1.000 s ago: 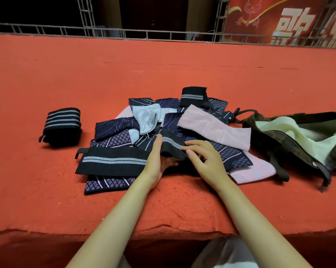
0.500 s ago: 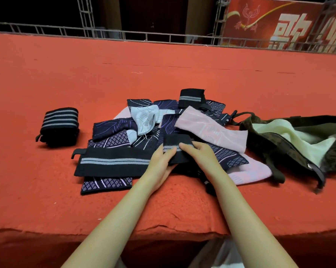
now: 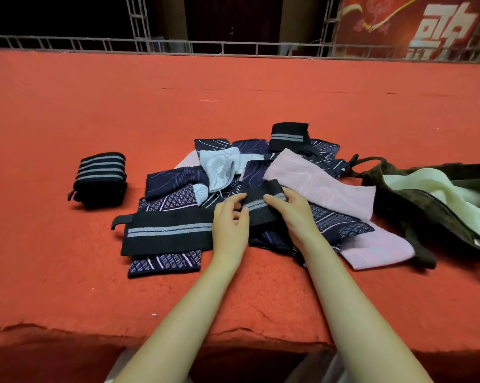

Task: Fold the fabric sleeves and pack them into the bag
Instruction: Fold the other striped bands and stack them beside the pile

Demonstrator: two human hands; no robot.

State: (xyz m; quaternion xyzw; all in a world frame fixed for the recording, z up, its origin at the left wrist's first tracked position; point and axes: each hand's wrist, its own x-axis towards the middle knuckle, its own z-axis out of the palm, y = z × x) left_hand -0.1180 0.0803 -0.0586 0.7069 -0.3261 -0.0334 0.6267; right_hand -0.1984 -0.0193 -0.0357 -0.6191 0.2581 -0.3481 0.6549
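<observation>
Hands: left (image 3: 230, 225), right (image 3: 291, 210) pinch black strap (image 3: 258, 205) | fold rolled further than before

Matt knitted cloth sleeves (image 3: 167, 230) on rough red felt-like table cover (image 3: 67, 272); suede-like olive bag (image 3: 426, 205).

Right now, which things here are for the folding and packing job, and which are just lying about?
For the job:
- black striped sleeve, held by the left hand and right hand
- pile of sleeves
- folded striped bundle
- bag

Just there:
- red carpet
- metal railing
- red banner
</observation>
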